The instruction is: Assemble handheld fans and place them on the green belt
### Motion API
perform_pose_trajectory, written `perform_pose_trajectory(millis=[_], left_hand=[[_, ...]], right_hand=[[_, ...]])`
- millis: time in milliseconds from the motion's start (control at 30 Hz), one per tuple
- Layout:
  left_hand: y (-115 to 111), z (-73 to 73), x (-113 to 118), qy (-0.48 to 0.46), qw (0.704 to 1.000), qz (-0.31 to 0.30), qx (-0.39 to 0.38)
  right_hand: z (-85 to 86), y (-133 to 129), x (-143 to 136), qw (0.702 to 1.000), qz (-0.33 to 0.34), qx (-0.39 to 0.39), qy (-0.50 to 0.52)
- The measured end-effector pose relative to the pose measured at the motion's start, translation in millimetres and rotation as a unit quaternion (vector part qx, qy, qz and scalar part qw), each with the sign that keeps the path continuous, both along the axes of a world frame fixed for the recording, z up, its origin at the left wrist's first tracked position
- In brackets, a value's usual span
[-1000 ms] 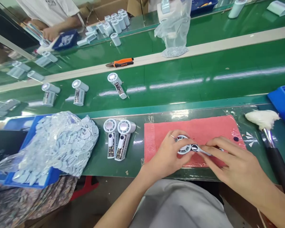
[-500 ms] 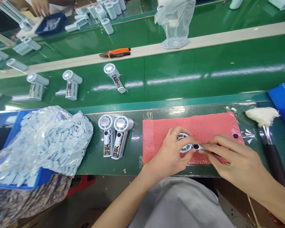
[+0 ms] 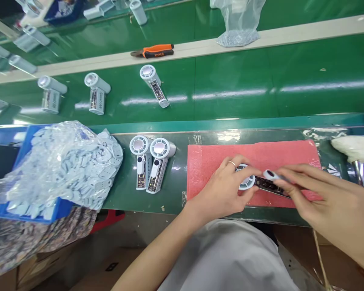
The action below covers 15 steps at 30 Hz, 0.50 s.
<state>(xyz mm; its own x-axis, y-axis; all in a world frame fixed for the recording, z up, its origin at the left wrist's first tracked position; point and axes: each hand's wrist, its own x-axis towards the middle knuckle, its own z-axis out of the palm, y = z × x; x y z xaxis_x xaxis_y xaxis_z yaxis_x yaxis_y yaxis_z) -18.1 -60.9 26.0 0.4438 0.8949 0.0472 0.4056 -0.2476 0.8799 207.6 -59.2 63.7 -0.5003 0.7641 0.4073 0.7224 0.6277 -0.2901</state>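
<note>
My left hand [image 3: 220, 188], a ring on one finger, is closed around the round head of a handheld fan [image 3: 246, 182]. The fan lies over a red mat [image 3: 206, 161], its handle pointing right with a dark circuit board exposed. In my right hand [image 3: 321, 192] a small pale cover piece with a black oval [image 3: 270, 175] is pinched at the fingertips. This piece is held just above the fan's handle; its far end is hidden by my fingers. Left of the mat lie two similar fans [image 3: 139, 145], each with such a piece on the handle.
A clear bag of pale blue parts [image 3: 87, 165] rests on a blue bin [image 3: 62, 210] at the left. Several fans [image 3: 97, 95] lie on the green belt [image 3: 224, 97]. Beyond are orange-handled pliers [image 3: 157, 50] and a plastic bag [image 3: 239, 36]. A white-wrapped tool head [image 3: 353, 148] is at right.
My right hand has moved right with the small cover piece, which is now apart from the fan's head. More of the circuit board shows. The camera view has shifted slightly.
</note>
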Motion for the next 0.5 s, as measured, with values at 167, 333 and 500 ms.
perform_pose_trajectory(millis=[167, 333, 500], left_hand=[[2, -3.2, -1, -0.006, 1.000, 0.009, 0.002], [3, -7.9, 0, 0.002, 1.000, -0.002, 0.025], [0, -14.8, 2, -0.035, 0.998, 0.017, 0.047]], right_hand=[[7.2, 2, -2, 0.999, 0.042, 0.012, -0.020], [7.3, 5, 0, 0.994, 0.098, 0.018, -0.045], [5.0, 7, 0, 0.993, 0.103, -0.008, -0.050]])
